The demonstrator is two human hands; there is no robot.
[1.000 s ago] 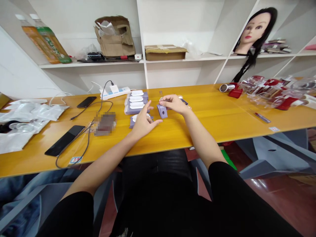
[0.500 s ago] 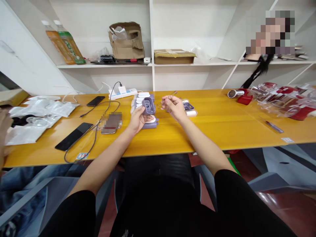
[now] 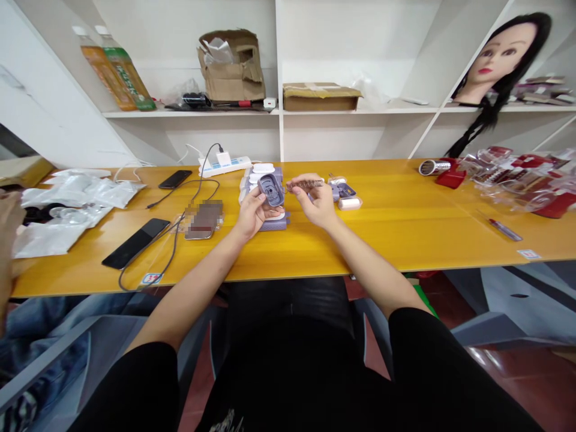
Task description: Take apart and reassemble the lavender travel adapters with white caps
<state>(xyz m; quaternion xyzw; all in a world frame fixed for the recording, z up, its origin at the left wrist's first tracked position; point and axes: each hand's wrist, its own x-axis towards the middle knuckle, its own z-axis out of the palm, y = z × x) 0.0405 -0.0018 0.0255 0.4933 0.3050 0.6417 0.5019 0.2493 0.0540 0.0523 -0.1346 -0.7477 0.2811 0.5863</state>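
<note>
My left hand (image 3: 252,214) is closed around the edge of a purple-grey oval plastic shell (image 3: 271,191), its hollow side turned towards me. Close by on the right, my right hand (image 3: 317,201) is raised over the table with its fingers bent in a pinch. A thin coil spring (image 3: 310,183) lies across those fingers; its far end is hard to make out. Behind and below the left hand are purple-grey pieces with white oval tops (image 3: 262,168). Just right of my right hand sit another purple-grey part (image 3: 345,191) and a white rounded piece (image 3: 350,204).
Phones (image 3: 135,243), a cable (image 3: 174,258) and a power strip (image 3: 225,168) lie to the left, beside white plastic bags (image 3: 67,231). Another person's hand (image 3: 9,234) shows at the left edge. Red grater-like parts (image 3: 451,174) and a pen (image 3: 504,230) are right. Shelves hold a mannequin head (image 3: 499,60).
My right hand has turned, and the coil spring now shows clearly along its fingers. The shell in my left hand has tilted slightly. The whole view has shifted a little.
</note>
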